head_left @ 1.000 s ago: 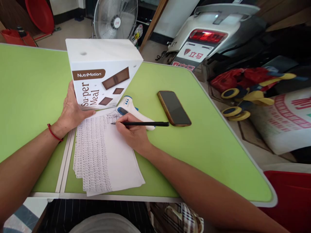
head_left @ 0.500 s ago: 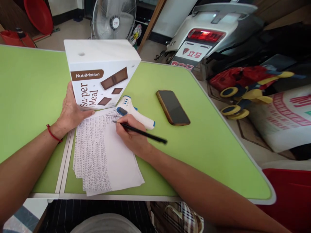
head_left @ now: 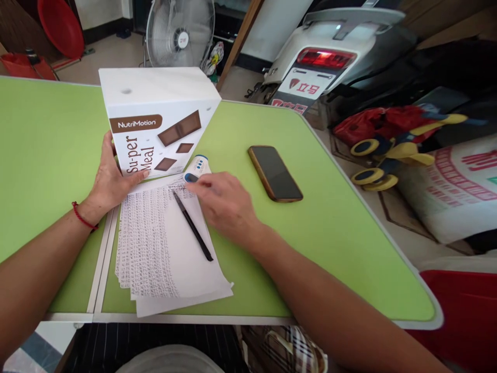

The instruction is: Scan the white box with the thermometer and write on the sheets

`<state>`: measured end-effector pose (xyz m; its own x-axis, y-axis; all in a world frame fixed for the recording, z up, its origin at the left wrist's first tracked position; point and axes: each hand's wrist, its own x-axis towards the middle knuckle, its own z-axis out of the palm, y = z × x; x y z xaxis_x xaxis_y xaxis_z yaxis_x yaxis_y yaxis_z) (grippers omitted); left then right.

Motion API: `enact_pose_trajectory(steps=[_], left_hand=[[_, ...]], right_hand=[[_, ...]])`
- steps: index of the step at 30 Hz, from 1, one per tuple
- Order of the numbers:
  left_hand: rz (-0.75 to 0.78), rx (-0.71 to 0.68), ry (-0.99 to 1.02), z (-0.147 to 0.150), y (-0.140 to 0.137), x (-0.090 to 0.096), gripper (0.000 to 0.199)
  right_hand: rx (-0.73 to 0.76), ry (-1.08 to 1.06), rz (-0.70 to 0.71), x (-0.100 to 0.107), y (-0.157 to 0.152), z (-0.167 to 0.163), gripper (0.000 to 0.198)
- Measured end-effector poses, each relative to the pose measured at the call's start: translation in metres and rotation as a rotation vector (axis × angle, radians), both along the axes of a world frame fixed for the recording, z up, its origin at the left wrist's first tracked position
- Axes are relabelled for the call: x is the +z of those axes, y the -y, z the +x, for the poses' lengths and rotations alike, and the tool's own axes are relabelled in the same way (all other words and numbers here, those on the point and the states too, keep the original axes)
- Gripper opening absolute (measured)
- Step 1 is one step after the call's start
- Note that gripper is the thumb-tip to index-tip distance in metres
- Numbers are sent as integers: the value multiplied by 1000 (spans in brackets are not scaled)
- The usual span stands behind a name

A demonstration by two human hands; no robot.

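Note:
My left hand (head_left: 106, 176) is wrapped round the lower left edge of a white NutriMotion box (head_left: 135, 106), thumb across its front. The box stands on the table at the top of a stack of paper sheets (head_left: 194, 280) covered with handwriting on the left. A black pen (head_left: 193, 226) lies slantwise on the top sheet, out of my hands. My right hand (head_left: 227, 204) is over a white and blue infrared thermometer (head_left: 198, 167) and hides its handle. Motion smears the right hand's fingers, so their grip does not show clearly.
A phone in a brown case (head_left: 275, 172) lies right of my right hand on the green table (head_left: 330, 248). Beyond the table stand a fan (head_left: 180, 39) and a white scooter (head_left: 322, 57). A yellow and blue toy (head_left: 392, 153) and a printed sack (head_left: 458, 186) are at the right.
My right hand has let go of the pen, which now lies on the paper. That hand has shifted slightly up and right, over the thermometer. My left hand stays on the box.

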<state>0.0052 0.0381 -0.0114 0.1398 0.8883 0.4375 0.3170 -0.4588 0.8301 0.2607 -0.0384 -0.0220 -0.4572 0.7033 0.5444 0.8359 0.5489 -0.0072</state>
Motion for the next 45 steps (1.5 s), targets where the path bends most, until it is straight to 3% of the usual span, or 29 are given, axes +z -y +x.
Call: enact_pose_trajectory(steps=[2, 4, 7, 9, 12, 15, 18, 23, 32, 45], left_hand=[[4, -10, -4, 0, 1, 0, 77], [-14, -3, -5, -1, 1, 0, 74], [-47, 23, 23, -2, 2, 1, 71], [-53, 32, 75, -1, 3, 3, 69], [-27, 43, 157, 1, 7, 9, 64], [-5, 7, 244, 6, 13, 15, 56], [-60, -56, 267, 9, 18, 16, 49], [-215, 9, 64, 6, 19, 11, 58], [-154, -14, 16, 3, 14, 6, 55], [-97, -31, 16, 1, 12, 1, 51]], right_hand=[[-192, -16, -54, 2, -2, 6, 32], [-331, 0, -176, 0, -5, 12, 43], [-385, -48, -385, -5, -12, 18, 39], [-371, -230, -436, -6, -14, 17, 34], [-261, -685, -332, 2, -8, 7, 42], [-32, -1059, -299, 16, 12, -10, 43], [200, -1197, -541, 27, 34, -27, 32], [266, -1365, -876, 25, 44, -41, 32], [167, -1362, -920, 20, 37, -44, 27], [220, -1344, -965, 19, 37, -46, 35]])
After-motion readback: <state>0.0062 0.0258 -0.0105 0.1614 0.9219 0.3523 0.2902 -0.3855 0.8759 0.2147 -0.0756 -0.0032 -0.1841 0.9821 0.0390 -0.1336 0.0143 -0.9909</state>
